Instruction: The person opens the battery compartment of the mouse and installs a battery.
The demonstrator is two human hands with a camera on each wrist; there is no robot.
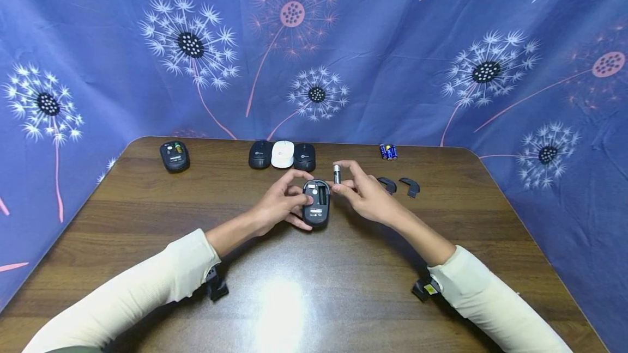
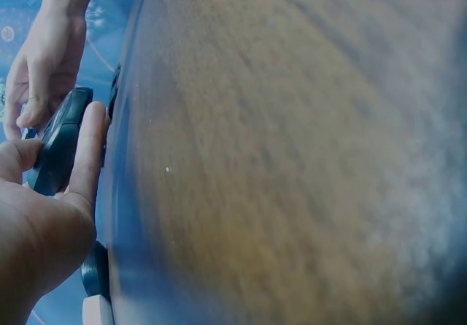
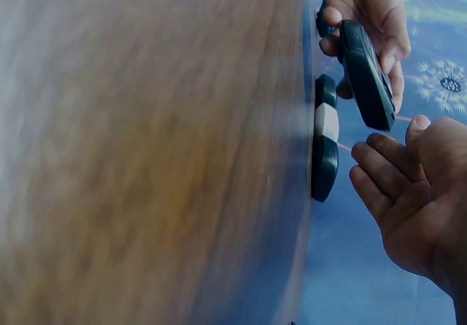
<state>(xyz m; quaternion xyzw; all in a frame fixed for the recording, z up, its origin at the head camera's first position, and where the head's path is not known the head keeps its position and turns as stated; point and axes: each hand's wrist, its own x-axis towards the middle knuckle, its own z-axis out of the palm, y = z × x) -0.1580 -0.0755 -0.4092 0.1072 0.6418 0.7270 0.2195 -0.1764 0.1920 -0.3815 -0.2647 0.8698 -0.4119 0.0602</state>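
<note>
My left hand (image 1: 282, 203) grips a black computer mouse (image 1: 316, 214) by its sides, thumb on its underside. The mouse's bottom faces up, and its battery slot shows dark and uncovered. Just right of it, my right hand (image 1: 365, 192) pinches a small battery (image 1: 337, 174) upright between thumb and fingers. In the left wrist view the mouse (image 2: 62, 139) is tilted, held above the table. The right wrist view shows the mouse (image 3: 365, 77) close to the right fingertips, with the battery hidden there.
Behind the hands stand two black mice (image 1: 260, 154) with a white mouse (image 1: 282, 154) between them. An overturned mouse (image 1: 174, 156) with a battery in it lies at the far left. Several blue batteries (image 1: 388, 152) and two black covers (image 1: 410, 187) lie on the right.
</note>
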